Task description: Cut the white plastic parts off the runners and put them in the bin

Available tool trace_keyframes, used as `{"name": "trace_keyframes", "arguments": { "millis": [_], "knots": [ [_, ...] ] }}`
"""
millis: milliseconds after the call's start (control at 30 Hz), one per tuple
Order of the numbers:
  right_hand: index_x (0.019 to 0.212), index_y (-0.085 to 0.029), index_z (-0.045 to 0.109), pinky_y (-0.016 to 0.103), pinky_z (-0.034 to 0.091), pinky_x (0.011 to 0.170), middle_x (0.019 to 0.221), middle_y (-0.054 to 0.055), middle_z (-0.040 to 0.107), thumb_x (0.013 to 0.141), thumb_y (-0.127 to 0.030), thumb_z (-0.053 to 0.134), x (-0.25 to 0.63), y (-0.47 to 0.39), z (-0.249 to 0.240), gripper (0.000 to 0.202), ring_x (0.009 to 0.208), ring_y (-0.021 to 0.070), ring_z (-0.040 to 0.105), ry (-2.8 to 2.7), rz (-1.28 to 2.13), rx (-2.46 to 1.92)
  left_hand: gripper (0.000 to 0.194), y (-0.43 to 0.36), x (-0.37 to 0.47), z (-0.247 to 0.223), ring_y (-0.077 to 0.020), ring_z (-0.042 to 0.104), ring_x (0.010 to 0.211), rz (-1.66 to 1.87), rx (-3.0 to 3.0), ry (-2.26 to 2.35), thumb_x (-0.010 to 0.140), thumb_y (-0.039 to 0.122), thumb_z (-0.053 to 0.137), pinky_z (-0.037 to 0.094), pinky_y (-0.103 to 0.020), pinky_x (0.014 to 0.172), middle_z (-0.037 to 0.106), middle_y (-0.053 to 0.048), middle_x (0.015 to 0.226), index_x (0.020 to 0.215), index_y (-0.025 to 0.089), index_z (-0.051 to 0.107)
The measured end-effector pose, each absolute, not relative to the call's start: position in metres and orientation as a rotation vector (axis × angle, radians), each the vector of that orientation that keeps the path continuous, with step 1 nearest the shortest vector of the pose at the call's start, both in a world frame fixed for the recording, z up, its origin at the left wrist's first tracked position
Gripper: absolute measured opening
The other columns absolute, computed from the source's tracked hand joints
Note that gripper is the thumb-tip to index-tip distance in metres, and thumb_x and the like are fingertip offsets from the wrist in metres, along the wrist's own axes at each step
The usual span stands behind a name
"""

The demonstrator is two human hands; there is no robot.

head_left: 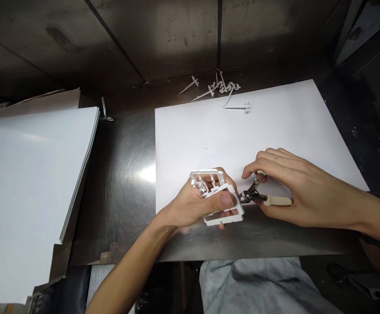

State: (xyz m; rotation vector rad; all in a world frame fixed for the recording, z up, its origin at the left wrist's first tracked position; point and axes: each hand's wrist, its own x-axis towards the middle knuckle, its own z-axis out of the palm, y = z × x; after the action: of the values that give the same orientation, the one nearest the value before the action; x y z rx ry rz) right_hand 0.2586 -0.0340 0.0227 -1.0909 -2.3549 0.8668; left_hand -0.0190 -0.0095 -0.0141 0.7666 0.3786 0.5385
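Two white plastic frames (224, 221), joined by thin pieces between them, are gripped in my left hand (206, 205), its thumb pressed across the nearer frame. My right hand (294, 187) is wrapped round a pair of nippers (277, 200) with cream handles, which are spread apart. The metal jaws of the nippers point left and meet the right edge of the frames by my left fingertips; whether they bite on the plastic I cannot tell. Both hands are over the near part of a large white sheet (190, 135).
Several white plastic sprue scraps (222, 86) lie behind the sheet, with one scrap (238, 107) on its far edge. A stack of large white sheets (32, 174) stands at left, beside a small scrap (105, 112). The metal table (121, 187) ends at a metal wall behind.
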Motion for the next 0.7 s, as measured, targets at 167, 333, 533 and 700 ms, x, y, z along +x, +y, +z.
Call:
{"name": "trace_keyframes", "arguments": {
  "millis": [167, 333, 533, 700],
  "knots": [
    [0.13, -0.022, 0.064, 0.039, 0.042, 0.096, 0.114, 0.003, 0.063, 0.095, -0.018, 0.074, 0.2586, -0.0347, 0.0225, 0.037, 0.106, 0.0268, 0.059, -2.362, 0.869, -1.087, 0.015, -0.01, -0.0176, -0.0134, -0.0119, 0.072, 0.068, 0.531, 0.763, 0.377, 0.105, 0.03, 0.084, 0.063, -0.019, 0.06, 0.077, -0.005, 0.087, 0.105, 0.017, 0.075],
    [0.132, -0.023, 0.063, 0.04, 0.042, 0.097, 0.118, 0.003, 0.064, 0.095, -0.02, 0.074, 0.2595, -0.0347, 0.022, 0.039, 0.109, 0.0275, 0.059, -2.365, 0.861, -1.096, 0.014, -0.0101, -0.0202, -0.0147, -0.0126, 0.073, 0.07, 0.524, 0.762, 0.387, 0.105, 0.029, 0.085, 0.064, -0.019, 0.06, 0.079, -0.005, 0.089, 0.107, 0.017, 0.076],
    [0.136, -0.024, 0.06, 0.044, 0.043, 0.097, 0.125, 0.006, 0.064, 0.095, -0.022, 0.074, 0.2602, -0.0362, 0.022, 0.043, 0.113, 0.0316, 0.057, -2.406, 0.9, -1.139, 0.017, -0.0109, -0.0209, -0.0141, -0.0139, 0.074, 0.07, 0.49, 0.767, 0.432, 0.103, 0.03, 0.086, 0.065, -0.021, 0.06, 0.08, -0.006, 0.092, 0.107, 0.018, 0.076],
    [0.132, -0.025, 0.062, 0.043, 0.043, 0.091, 0.116, 0.005, 0.064, 0.098, -0.023, 0.074, 0.2617, -0.037, 0.0213, 0.036, 0.104, 0.0298, 0.057, -2.402, 0.931, -1.133, 0.019, -0.0103, -0.0188, -0.013, -0.013, 0.073, 0.07, 0.499, 0.784, 0.439, 0.101, 0.03, 0.088, 0.063, -0.02, 0.063, 0.078, -0.005, 0.089, 0.104, 0.017, 0.075]
  ]
}}
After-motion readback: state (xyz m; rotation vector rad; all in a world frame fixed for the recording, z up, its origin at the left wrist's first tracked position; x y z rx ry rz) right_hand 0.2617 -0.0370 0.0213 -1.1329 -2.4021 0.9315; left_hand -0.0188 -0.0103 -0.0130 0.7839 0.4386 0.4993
